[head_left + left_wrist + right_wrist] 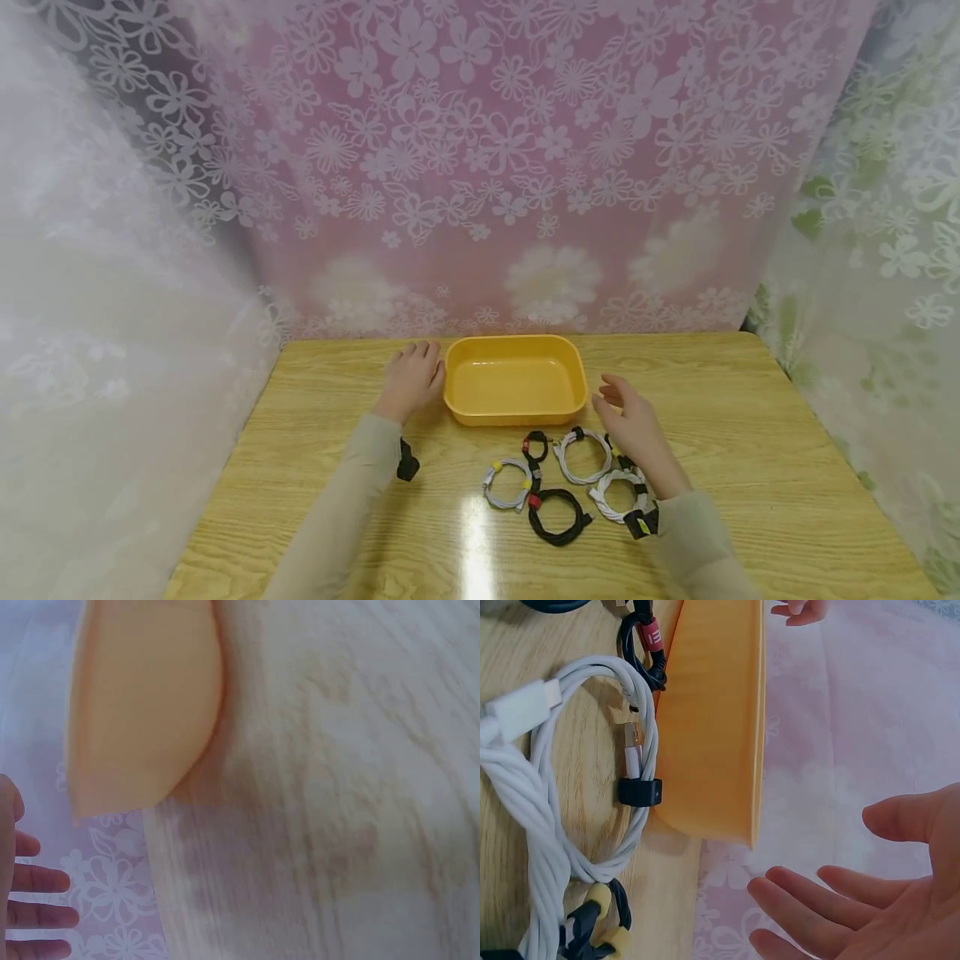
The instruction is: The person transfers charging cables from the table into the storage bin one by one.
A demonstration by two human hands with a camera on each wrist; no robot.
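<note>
A yellow plastic bin (516,419) stands near the table's back edge with nothing in it. My left hand (411,379) is at its left end, fingers extended; whether it touches the rim I cannot tell. In the left wrist view the fingers (41,879) show beside the bin's wall (142,697). My right hand (632,423) hovers off the bin's right end, fingers spread and loosely bent, holding nothing. Below it lie a coiled white cable (587,481) with a black strap (640,793), a second white coil (609,510) and a black cable with yellow parts (596,915).
In front of the bin lie a pale coil with yellow ties (497,502), a small black cable with a red band (526,447) and a larger black coil (553,541). A floral curtain (480,167) hangs behind the wooden table (337,367), with more cloth on both sides.
</note>
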